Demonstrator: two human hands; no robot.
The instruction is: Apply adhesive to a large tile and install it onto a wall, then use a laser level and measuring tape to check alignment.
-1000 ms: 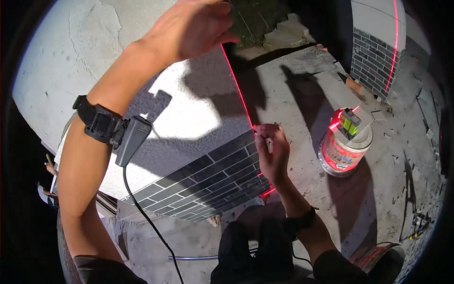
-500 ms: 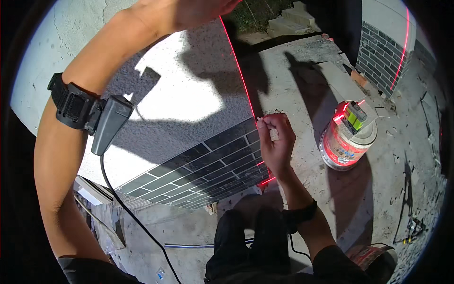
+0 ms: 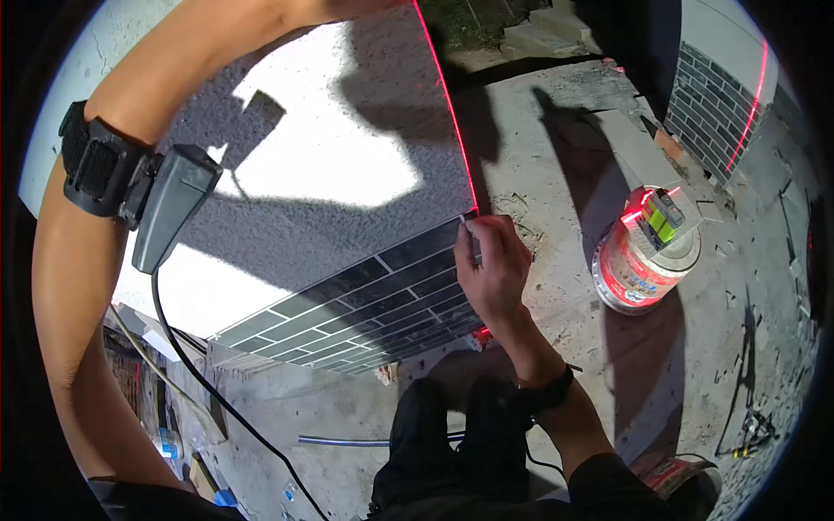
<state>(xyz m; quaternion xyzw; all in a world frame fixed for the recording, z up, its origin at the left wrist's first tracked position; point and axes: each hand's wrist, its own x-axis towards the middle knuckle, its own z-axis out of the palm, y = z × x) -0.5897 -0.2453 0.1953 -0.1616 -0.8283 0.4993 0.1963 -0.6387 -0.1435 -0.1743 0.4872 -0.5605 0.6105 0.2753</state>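
My right hand (image 3: 493, 265) is at the wall corner, by the top edge of the dark brick-shaped tiles (image 3: 382, 295). Its thumb and fingers are pinched together; whatever they hold, if anything, is too small to make out. A red laser line (image 3: 447, 100) runs down the edge of the rough plastered wall (image 3: 304, 156) and meets the tiles near my fingertips. My left arm (image 3: 82, 286) reaches up along the wall, and its hand lies beyond the upper edge of view. A black strap with a dark cabled device (image 3: 178, 208) sits on this arm.
To the right, a green and black laser level (image 3: 662, 217) rests on a red and white bucket (image 3: 638, 276). Another bucket (image 3: 686, 486) stands at the lower right. Behind is a second tiled wall (image 3: 712, 108). A blue pipe (image 3: 343, 442) lies by my legs.
My right hand has shifted slightly left, its fingertips now on the tile corner. My left arm has moved up and left, taking its hand out of view.
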